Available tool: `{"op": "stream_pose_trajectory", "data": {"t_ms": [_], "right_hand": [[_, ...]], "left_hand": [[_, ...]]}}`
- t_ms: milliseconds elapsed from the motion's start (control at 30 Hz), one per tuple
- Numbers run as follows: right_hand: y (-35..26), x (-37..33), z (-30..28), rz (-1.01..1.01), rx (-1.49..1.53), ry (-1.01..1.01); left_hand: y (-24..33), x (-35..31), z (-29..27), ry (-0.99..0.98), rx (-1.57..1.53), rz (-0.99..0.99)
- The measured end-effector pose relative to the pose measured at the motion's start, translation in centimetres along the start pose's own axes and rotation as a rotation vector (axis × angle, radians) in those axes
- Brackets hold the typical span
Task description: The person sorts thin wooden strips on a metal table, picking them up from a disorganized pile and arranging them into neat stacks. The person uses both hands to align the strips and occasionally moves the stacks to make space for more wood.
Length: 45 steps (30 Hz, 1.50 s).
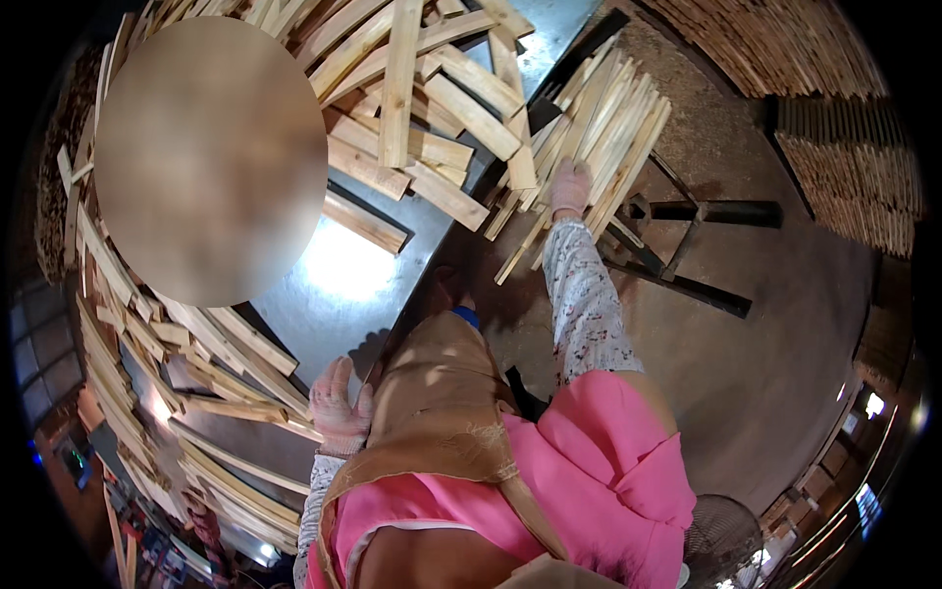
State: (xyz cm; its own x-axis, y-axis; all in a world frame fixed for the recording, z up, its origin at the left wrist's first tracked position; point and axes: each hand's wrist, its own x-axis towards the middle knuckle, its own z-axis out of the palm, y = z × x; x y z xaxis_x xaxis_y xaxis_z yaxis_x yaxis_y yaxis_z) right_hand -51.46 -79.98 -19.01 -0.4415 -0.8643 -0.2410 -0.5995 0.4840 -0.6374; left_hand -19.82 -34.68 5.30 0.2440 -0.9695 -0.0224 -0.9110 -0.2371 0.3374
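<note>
My right hand (pixel 569 187), in a pale pinkish glove, reaches forward to a bundle of pale wooden slats (pixel 618 133) beside the metal table. Its fingers are curled in on a wooden slat (pixel 593 106) at the top of the bundle; their tips are hidden beneath the hand. Close to my body, my left hand (pixel 341 404) hovers by the table's near edge, gloved too, its fingers apart and holding nothing. Ahead of it, one short board (pixel 363 222) lies on the shiny metal table (pixel 358 270). A jumbled pile of boards (pixel 461 98) covers the table's far part.
A dark metal stand (pixel 702 212) with crossed legs is on the floor under the bundle. Tall stacks of slats (pixel 849 162) line the right side. More boards (pixel 235 373) lie at left, partly behind a blurred oval. A round fan-like cage (pixel 721 535) is at lower right.
</note>
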Motion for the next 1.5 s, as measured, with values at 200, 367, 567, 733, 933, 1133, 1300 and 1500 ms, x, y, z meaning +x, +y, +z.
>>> {"op": "stream_pose_trajectory", "data": {"t_ms": [200, 367, 567, 733, 933, 1133, 1300, 1500], "right_hand": [[6.5, 11.1, 3.4, -0.844, -0.787, -0.094], [7.7, 11.4, 0.2, -0.331, 0.129, -0.577], [7.1, -3.9, -5.7, -1.344, -1.256, -1.207], [-7.3, -29.6, -7.5, -0.652, -0.804, -1.657], [-17.1, -57.1, 1.6, -1.562, -0.311, -1.274], [-20.9, -68.0, 9.6, -1.603, -0.613, -0.983], [-21.8, -65.7, 8.2, -1.407, -0.737, -1.179], [-27.0, -57.3, 3.7, -1.457, -0.742, -1.341]], "left_hand": [[-0.3, -0.7, -1.3, 0.013, -0.052, -0.17], [-1.3, -3.0, -1.9, -0.149, -0.124, -0.612], [-8.2, -10.8, -2.1, 0.308, -0.09, -1.099], [-18.0, -22.6, 2.6, 0.446, 0.33, -1.309], [-23.9, -28.3, 2.0, 0.354, 0.103, -1.622], [-26.2, -29.3, -3.3, 0.282, -0.217, -1.678], [-27.3, -34.8, -4.9, 0.488, -0.886, -1.423], [-29.4, -41.7, -3.0, 0.813, -1.583, -1.273]]}}
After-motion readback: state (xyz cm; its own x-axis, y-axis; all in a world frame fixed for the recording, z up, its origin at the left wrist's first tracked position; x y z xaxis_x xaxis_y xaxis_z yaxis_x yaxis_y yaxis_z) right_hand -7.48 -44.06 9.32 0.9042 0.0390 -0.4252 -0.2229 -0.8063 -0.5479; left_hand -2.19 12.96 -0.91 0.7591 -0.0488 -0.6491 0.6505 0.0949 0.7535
